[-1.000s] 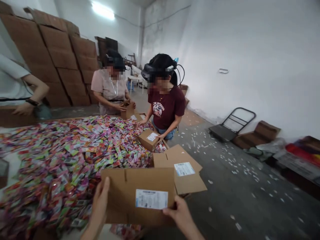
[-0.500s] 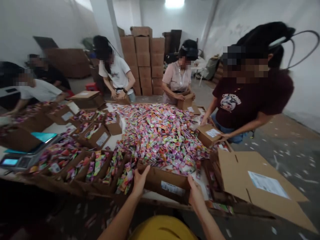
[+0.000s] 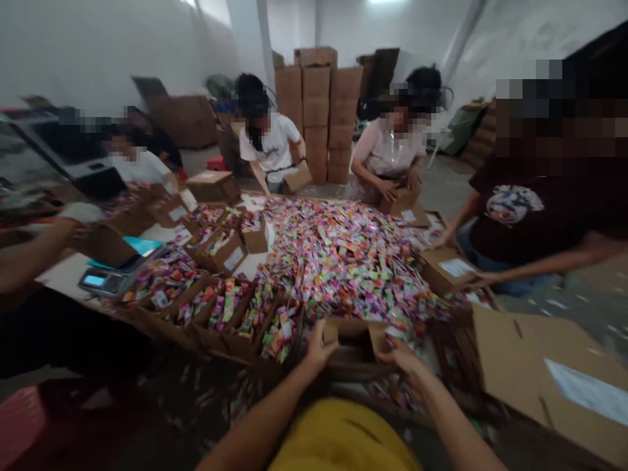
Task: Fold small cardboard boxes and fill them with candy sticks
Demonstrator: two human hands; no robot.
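Between my hands is a small open cardboard box point(image 3: 331, 331), tipped so that its dark inside faces me. My left hand point(image 3: 320, 348) grips its left side, thumb up. On the right end, my right hand point(image 3: 403, 356) is closed round the box wall. Just beyond the box spreads a big heap of small, colourful wrapped packets point(image 3: 343, 255). To the left of my left hand stands a row of open cartons point(image 3: 210, 337) filled with the same packets.
A flattened carton point(image 3: 520, 353) with a label lies at the right. A scale point(image 3: 105, 280) stands on the left. Co-workers stand round the table, one close at the right point(image 3: 515, 203) holding a box point(image 3: 449, 267). Stacked cartons point(image 3: 316, 111) rise behind.
The view has swung left. The box in my hands has turned from showing its labelled side to showing its open inside. A person's gloved hand has come in at the left.
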